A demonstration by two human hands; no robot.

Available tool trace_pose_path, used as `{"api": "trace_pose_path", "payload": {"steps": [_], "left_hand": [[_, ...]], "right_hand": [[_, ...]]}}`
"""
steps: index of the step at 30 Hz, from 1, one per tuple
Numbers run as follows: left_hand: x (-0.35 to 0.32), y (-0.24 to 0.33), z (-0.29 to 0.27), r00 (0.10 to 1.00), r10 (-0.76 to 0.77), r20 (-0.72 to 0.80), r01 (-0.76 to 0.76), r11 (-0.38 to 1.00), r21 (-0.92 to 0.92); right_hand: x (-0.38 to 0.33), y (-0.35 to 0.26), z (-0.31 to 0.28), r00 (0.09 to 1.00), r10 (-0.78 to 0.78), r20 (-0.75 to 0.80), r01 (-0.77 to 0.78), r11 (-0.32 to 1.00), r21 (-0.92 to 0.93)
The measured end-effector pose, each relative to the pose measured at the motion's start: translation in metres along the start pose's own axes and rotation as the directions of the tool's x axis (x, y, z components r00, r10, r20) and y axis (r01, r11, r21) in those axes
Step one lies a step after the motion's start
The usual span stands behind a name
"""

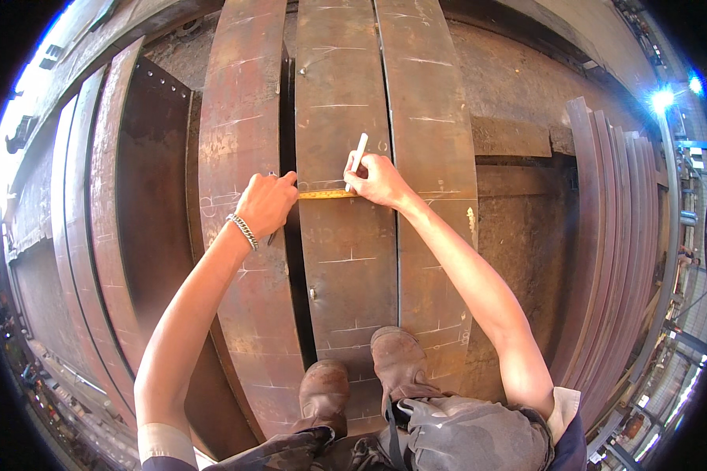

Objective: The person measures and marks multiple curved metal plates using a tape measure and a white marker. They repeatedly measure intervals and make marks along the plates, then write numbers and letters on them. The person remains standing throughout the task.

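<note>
Tape measure (322, 194) case — hidden under left hand (265, 204)

Worn brown boots (369, 377), upright rusty plates (613, 235) at the right, bright lamp (661, 100) above them.

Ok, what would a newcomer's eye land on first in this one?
Probably the two hands at centre: the left hand and right hand stretch a yellow tape measure across a rusty steel plate, the right one also holding a white marker. Below, two worn boots stand on the plates.
</note>
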State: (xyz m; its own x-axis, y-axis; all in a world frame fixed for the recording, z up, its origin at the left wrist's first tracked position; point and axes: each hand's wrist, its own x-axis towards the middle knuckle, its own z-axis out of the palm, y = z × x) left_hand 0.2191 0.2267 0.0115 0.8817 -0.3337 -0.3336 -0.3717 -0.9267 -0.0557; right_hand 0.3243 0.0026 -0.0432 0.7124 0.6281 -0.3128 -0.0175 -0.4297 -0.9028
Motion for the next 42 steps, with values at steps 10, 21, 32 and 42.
{"api": "trace_pose_path", "payload": {"steps": [10, 21, 32, 42], "left_hand": [[0.001, 0.001, 0.002, 0.999, -0.036, -0.019, 0.035, 0.999, -0.036], [0.000, -0.001, -0.002, 1.000, -0.018, 0.008, 0.018, 1.000, -0.026], [0.001, -0.002, -0.001, 0.999, -0.014, 0.029, 0.014, 1.000, -0.014], [-0.003, 0.003, 0.001, 0.998, -0.054, 0.012, 0.054, 0.997, -0.058]], "right_hand": [[-0.001, 0.002, 0.000, 1.000, -0.007, -0.009, 0.008, 0.996, 0.089], [-0.014, -0.001, -0.068, 0.999, 0.051, -0.002, -0.050, 0.983, -0.174], [-0.019, -0.007, -0.060, 0.995, 0.098, 0.021, -0.095, 0.987, -0.131], [-0.017, 0.006, -0.055, 0.999, -0.039, 0.020, 0.043, 0.971, -0.233]]}}
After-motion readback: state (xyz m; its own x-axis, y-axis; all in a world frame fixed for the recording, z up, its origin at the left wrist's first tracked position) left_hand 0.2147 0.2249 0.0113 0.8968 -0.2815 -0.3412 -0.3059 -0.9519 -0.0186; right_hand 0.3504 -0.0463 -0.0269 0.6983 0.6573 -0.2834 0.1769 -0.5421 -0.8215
